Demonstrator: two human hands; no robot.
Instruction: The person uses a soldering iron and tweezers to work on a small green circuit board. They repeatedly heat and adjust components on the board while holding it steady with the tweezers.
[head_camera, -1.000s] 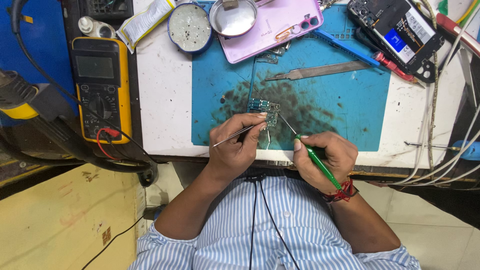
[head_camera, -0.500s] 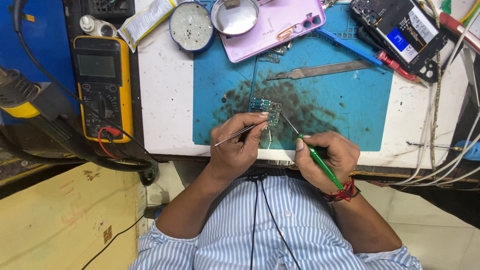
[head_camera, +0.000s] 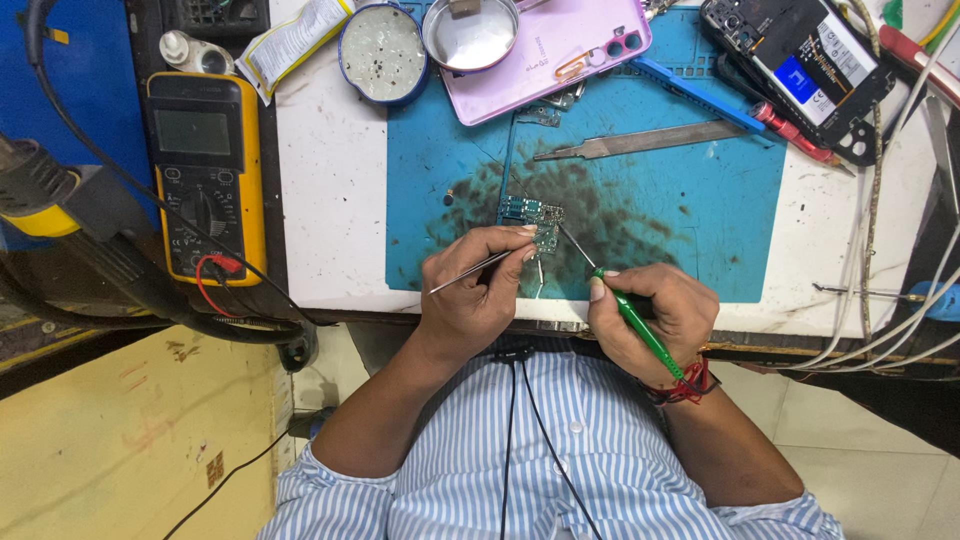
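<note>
left hand curled in a pinch, right hand fisted in a pen grip, both forearms bent inward

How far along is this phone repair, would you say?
Done: the pink phone lies opened and its small circuit board is out on the blue mat. In hand: left hand holds tweezers, right hand a green-handled tool at the board. Left: reassembly.

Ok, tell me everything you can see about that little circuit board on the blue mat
The small circuit board is bluish-green, irregular in outline, studded with tiny metallic parts. It lies flat on the stained dark patch of the blue mat, near the mat's front edge. The left hand steadies it with tweezers, fingertips against it; the right hand brings a green-handled tool tip to its right edge.
</note>
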